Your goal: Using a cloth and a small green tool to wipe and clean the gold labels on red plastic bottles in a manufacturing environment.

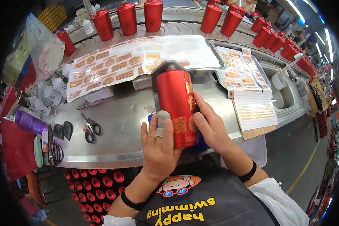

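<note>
A shiny red bottle [172,98] with gold decals lies tilted in front of me, its neck end in a dark angular holder [160,69]. My left hand [158,152] supports its lower left side, with a pale grey cover on one finger. Along the right side rest the fingers of my right hand [211,126], its thumb by a round gold decal near the base. Both hands grip the bottle between them. Beyond it spreads a white sheet of gold decals [109,64]. Part of the holder and the bottle's underside are hidden.
Scissors [89,130] and larger black shears [54,150] lie on the steel bench at left, near a purple bottle [28,121]. More decal sheets [235,67] and a board with gold strips [254,111] sit at right, beside a sink [284,94]. Red bottles [127,19] stand on a conveyor behind.
</note>
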Tool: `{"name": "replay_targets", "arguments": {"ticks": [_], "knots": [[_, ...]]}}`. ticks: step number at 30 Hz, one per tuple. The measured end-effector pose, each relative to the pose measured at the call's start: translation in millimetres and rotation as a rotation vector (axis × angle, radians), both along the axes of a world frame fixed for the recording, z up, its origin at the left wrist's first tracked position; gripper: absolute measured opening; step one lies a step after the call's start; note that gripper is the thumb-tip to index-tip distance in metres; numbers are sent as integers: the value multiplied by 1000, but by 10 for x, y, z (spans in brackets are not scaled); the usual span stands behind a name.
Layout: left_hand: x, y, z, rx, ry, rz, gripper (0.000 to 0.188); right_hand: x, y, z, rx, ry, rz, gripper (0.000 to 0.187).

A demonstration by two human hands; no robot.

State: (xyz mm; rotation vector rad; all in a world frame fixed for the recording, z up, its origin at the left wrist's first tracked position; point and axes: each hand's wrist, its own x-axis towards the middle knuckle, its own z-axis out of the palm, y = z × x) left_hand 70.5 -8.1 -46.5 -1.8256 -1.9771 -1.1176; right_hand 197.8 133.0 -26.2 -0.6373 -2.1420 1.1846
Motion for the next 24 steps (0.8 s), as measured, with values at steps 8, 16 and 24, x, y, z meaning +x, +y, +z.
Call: {"name": "replay_targets", "arguments": {"ticks": [8, 16, 24], "knots": [[56, -52, 145, -112, 281, 4, 50, 20, -18, 23, -71, -16, 2, 57], [87, -52, 123, -43, 308, -50, 40, 189, 85, 146, -11, 164, -110, 37], [-17, -110, -120, 84, 242, -106, 40, -161, 391, 648, 509, -42, 129, 19]]}}
